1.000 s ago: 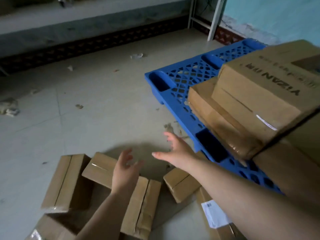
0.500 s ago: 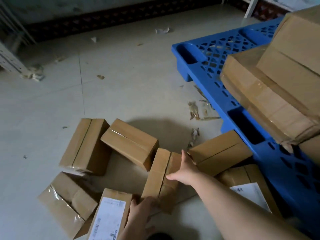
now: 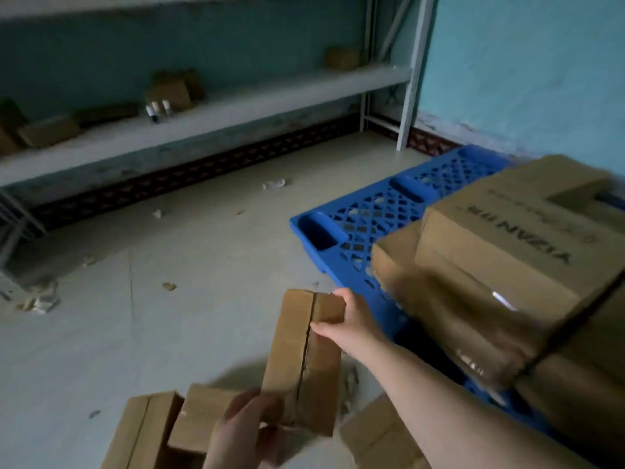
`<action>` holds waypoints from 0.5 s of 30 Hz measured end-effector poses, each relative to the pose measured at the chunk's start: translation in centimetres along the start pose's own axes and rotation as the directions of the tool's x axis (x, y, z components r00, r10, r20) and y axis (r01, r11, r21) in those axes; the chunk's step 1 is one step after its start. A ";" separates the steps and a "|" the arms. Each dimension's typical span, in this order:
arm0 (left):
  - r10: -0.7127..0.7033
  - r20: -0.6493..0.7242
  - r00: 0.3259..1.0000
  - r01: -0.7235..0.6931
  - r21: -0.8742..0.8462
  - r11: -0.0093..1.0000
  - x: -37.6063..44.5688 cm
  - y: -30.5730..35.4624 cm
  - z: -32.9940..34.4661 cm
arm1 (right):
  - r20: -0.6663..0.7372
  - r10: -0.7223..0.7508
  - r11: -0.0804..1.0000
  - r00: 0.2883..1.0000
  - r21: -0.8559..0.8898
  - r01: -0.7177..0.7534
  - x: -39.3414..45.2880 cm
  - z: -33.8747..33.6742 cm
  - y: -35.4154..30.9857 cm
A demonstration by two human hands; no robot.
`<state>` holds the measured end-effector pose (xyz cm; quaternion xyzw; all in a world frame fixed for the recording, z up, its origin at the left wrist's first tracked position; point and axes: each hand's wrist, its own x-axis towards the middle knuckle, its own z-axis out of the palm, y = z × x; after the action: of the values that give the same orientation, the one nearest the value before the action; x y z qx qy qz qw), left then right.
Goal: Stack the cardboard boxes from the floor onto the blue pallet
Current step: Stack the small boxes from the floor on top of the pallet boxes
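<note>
A long narrow cardboard box (image 3: 297, 353) with a slit down its top is lifted off the floor between both hands. My right hand (image 3: 351, 319) grips its far end, fingers curled over the top edge. My left hand (image 3: 243, 431) holds its near end from below. The blue pallet (image 3: 358, 225) lies to the right, with stacked cardboard boxes (image 3: 500, 275) on it, the top one printed with dark letters. More cardboard boxes lie on the floor: two (image 3: 152, 431) at bottom left and one (image 3: 378, 434) under my right forearm.
A white metal shelf rack (image 3: 209, 113) with small boxes and bottles runs along the back wall. Its upright post (image 3: 411, 96) stands near the pallet's far corner. Paper scraps (image 3: 40, 299) litter the grey floor. A teal wall is on the right.
Both hands have taken hold of the narrow box and raised it off the floor. The view has tilted up from the floor boxes toward the shelf and pallet.
</note>
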<state>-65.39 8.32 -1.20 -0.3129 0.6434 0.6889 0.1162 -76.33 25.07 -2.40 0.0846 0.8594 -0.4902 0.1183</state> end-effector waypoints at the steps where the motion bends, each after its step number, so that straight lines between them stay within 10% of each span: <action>1: 0.060 0.038 0.998 -0.061 0.027 0.998 -0.6 3.4 1.5 | -0.065 -0.036 0.998 0.997 0.042 0.038 0.3 -3.2 -2.3; 8: 0.299 0.297 0.907 -0.276 -0.118 0.954 -7.7 22.2 15.2 | -0.482 -0.094 0.957 0.871 0.199 0.213 -3.0 -27.2 -13.4; 15: 0.339 0.524 0.781 -0.292 -0.174 0.940 -13.8 25.9 30.3 | -0.673 -0.084 0.963 0.735 0.135 0.234 -7.1 -43.9 -11.8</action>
<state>-77.73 36.97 27.19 0.0046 0.5972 0.7849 0.1649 -77.90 56.77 30.90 0.1905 0.7923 -0.5249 -0.2458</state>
